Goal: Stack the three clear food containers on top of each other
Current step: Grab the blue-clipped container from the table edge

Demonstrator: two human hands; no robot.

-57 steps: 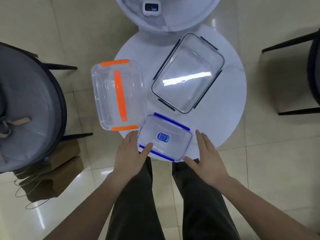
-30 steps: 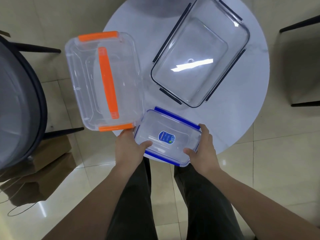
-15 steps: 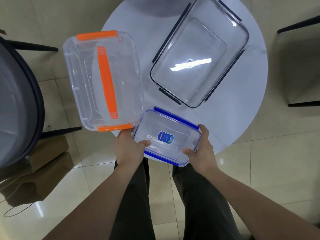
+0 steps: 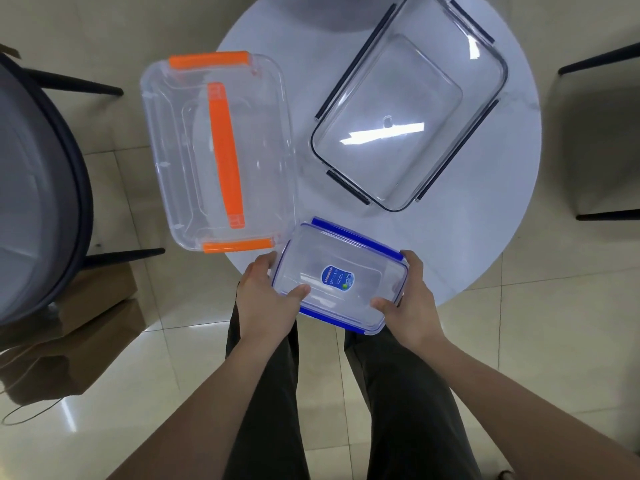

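Three clear lidded containers lie on a round white table [image 4: 491,237]. The smallest, with blue clips and a blue sticker [image 4: 337,277], sits at the table's near edge, partly over it. My left hand [image 4: 265,299] grips its left end, thumb on the lid. My right hand [image 4: 410,299] grips its right end the same way. A container with an orange handle and orange clips [image 4: 218,152] lies at the left, overhanging the table. The largest container, with dark clips [image 4: 408,109], lies at the back right.
A grey padded chair [image 4: 34,188] stands at the left, with a brown paper bag [image 4: 83,313] on the tiled floor under it. Dark chair legs [image 4: 602,60] show at the right edge. My legs in dark trousers are below the table.
Both hands closed onto the ends of the blue-clipped container, which was ungripped at first. The view moved closer to the table. The other two containers have not moved.
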